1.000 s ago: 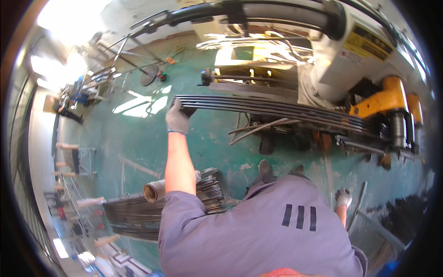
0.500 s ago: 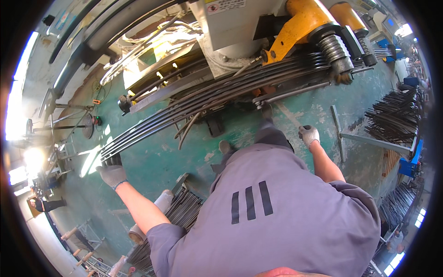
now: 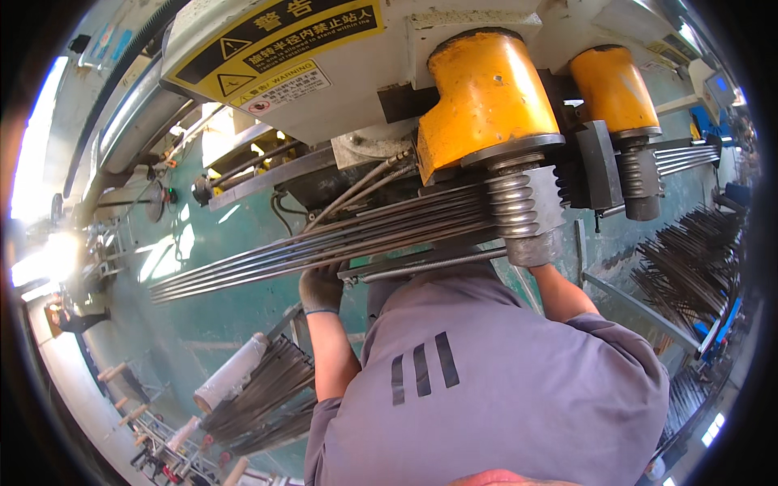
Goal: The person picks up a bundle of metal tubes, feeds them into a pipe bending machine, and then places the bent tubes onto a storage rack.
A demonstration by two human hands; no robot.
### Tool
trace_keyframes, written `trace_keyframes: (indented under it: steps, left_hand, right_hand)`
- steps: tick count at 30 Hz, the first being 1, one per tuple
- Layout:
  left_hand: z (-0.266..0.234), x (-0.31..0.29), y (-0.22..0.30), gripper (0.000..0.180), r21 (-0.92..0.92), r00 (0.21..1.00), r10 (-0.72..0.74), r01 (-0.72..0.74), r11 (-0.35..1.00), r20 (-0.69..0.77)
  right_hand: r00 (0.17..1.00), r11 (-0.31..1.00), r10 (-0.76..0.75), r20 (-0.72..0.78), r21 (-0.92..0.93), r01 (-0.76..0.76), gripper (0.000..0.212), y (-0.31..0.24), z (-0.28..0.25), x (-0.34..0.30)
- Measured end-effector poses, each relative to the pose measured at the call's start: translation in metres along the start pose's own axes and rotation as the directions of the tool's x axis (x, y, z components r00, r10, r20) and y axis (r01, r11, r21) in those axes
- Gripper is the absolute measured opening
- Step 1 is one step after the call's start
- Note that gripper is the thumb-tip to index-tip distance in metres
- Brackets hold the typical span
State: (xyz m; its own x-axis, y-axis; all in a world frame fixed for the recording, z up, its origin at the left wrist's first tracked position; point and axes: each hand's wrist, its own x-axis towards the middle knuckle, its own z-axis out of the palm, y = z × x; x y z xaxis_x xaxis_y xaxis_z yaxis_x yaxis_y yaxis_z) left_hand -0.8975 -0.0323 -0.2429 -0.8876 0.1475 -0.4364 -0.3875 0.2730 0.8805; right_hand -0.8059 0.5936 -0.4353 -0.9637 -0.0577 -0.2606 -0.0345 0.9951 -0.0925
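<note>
Pale machine housing (image 3: 356, 109) is bearing a large black-and-yellow warning panel (image 3: 279, 40) with triangle symbols and two scripts; a smaller white label with a yellow heading (image 3: 288, 87) is sitting just below. Grey shirt (image 3: 519, 381) is showing three dark slanting bars. Long dark rods (image 3: 365, 235) are running in a bundle from the left toward the ridged metal cylinder (image 3: 519, 206) under the nearer orange arm (image 3: 490, 93). Gloved left hand (image 3: 322, 287) is meeting the rods' lower edge, fingers partly hidden behind; cannot tell whether they are closing on anything. Right hand is disappearing behind the cylinder, only its bare forearm (image 3: 563, 293) showing; its state cannot be told. Against half a second ago, the left hand is no longer holding the rods' far left end but is working closer in; the right, then loosely curled over the floor, is now hidden; the machine is looming larger, its panel coming fully into view.
</note>
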Motion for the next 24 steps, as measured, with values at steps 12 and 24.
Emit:
trace_keyframes:
  steps: [12,24]
  left_hand:
    - [0.025,-0.019,0.143,0.039,-0.83,0.987,-0.066,-0.086,0.552,-0.146]
    - [0.001,-0.049,0.144,0.049,-0.853,0.98,0.08,-0.2,0.483,-0.185]
  right_hand:
    - [0.814,0.55,0.428,0.393,0.601,-0.58,0.039,-0.055,-0.079,-0.018]
    - [0.775,0.383,0.624,0.099,0.826,-0.414,0.034,-0.149,-0.214,-0.105]
